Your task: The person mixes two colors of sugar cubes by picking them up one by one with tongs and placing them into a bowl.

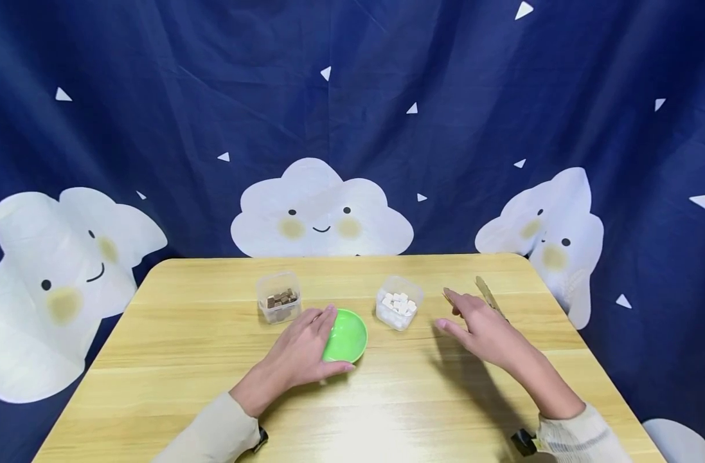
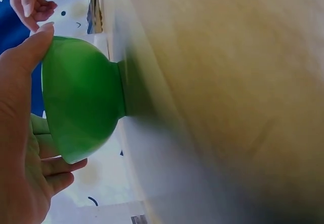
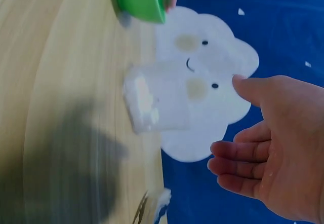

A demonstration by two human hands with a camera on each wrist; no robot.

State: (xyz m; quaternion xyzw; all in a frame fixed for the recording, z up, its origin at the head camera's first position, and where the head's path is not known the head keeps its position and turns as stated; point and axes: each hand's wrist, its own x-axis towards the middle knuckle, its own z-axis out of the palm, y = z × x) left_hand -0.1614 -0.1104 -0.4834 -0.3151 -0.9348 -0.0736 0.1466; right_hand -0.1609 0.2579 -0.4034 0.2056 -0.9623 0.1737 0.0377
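My left hand grips a green bowl by its side, thumb at the near rim and fingers at the far side. In the left wrist view the bowl stands upright with its foot at the tabletop. My right hand hovers over the right part of the table, fingers loosely bent and holding nothing; in the right wrist view the hand shows thumb and fingers apart. Close beside it lies a slim gold-coloured tool, apparently tongs, partly hidden by the hand.
A clear plastic tub with brown cubes stands behind the left hand. Another clear tub, holding white cubes, stands between the bowl and the right hand. The wooden table ends at a blue curtain with cloud prints.
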